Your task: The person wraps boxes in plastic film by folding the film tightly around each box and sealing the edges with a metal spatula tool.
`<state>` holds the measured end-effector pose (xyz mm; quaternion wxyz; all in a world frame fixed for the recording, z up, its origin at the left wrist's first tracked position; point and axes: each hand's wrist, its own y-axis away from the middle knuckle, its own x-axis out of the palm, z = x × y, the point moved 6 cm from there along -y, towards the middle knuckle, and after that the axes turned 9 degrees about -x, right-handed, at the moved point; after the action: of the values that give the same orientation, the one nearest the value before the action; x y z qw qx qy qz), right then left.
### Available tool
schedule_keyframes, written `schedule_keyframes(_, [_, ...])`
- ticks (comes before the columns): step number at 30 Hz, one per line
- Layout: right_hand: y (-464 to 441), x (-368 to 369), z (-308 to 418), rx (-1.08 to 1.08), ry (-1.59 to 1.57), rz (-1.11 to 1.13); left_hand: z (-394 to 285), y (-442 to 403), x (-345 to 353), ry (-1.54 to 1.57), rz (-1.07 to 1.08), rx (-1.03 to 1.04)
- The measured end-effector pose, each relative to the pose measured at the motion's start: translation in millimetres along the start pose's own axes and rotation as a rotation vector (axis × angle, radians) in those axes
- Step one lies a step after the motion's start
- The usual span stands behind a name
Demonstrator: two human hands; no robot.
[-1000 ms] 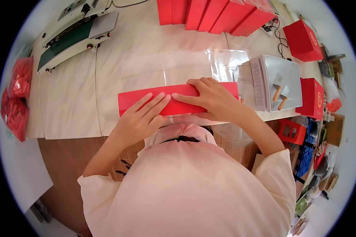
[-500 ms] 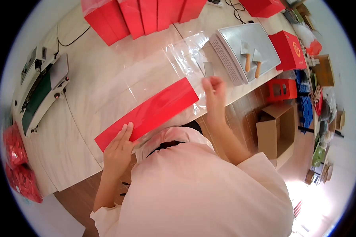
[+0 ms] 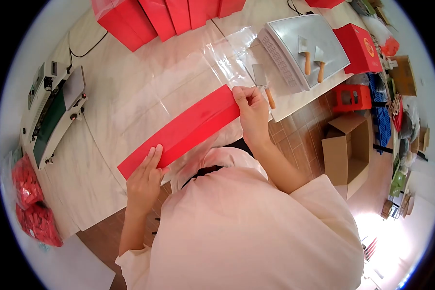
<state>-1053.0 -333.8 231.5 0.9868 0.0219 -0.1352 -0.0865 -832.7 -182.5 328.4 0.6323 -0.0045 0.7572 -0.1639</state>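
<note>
A long red box (image 3: 183, 128) lies slanted on the marble-patterned table (image 3: 125, 87), at its near edge. My left hand (image 3: 146, 176) rests on the box's lower left end with its fingers stretched out. At the upper right end, my right hand (image 3: 250, 104) is closed, thumb and fingers pinched at the box's corner; whatever is between them is too small to make out. Clear plastic film (image 3: 227, 55) is spread beyond the box. Just right of my right hand lies a scraper with a wooden handle (image 3: 270, 98).
A grey-topped case (image 3: 319, 36) bears two more scrapers. Red boxes (image 3: 125, 24) stand at the far edge. A sealing machine (image 3: 58, 113) is at left, bagged red items (image 3: 36, 222) beyond it. An open carton (image 3: 345, 154) sits on the floor at right.
The view has turned, and the red box now appears slanted. My right hand left the box, then came back to its right end. My left hand has moved to the left end.
</note>
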Motion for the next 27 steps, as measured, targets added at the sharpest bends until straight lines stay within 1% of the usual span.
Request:
schedule_keyframes(1, [2, 3, -2, 0.011, -0.005, 0.018, 1, 2, -1, -0.011, 0.003, -0.018])
schedule_keyframes(3, [1, 0, 5, -0.093, 0.096, 0.026, 1, 0, -1, 0.003, -0.027, 0.011])
schedule_keyframes(4, [1, -1, 4, -0.086, 0.093, 0.035, 1, -1, -2, -0.003, -0.024, 0.002])
schedule_keyframes(6, [2, 0, 9, -0.175, 0.158, 0.078, 0, -1, -2, -0.004, -0.001, -0.019])
schedule_keyframes(13, [6, -1, 18, -0.262, 0.225, 0.088, 0, 3, 2, -0.001, 0.023, -0.057])
schedule_keyframes(15, [6, -2, 14, -0.184, 0.167, 0.081, 3, 7, 4, -0.005, 0.001, -0.068])
schedule_keyframes(16, [5, -4, 13, -0.183, 0.17, 0.082, 3, 8, 5, -0.002, 0.001, -0.07])
schedule_keyframes(18, [4, -12, -9, 0.117, -0.208, 0.013, 3, 7, 5, -0.005, 0.011, -0.095])
schedule_keyframes(22, [-1, -28, -22, 0.141, -0.309, -0.021, 2, 6, 4, 0.001, -0.017, -0.082])
schedule_keyframes(24, [-8, -46, -25, 0.091, -0.261, -0.098, 2, 5, 3, 0.015, -0.012, -0.077])
schedule_keyframes(25, [-12, -52, -22, 0.044, -0.224, -0.093, 2, 6, 3, 0.012, -0.015, -0.085])
schedule_keyframes(26, [-14, -57, -18, 0.047, -0.224, -0.079, 3, 6, 3, 0.016, -0.012, -0.077])
schedule_keyframes(27, [-14, -60, -1, -0.055, -0.048, -0.074, 4, 7, 3, 0.017, -0.011, -0.076])
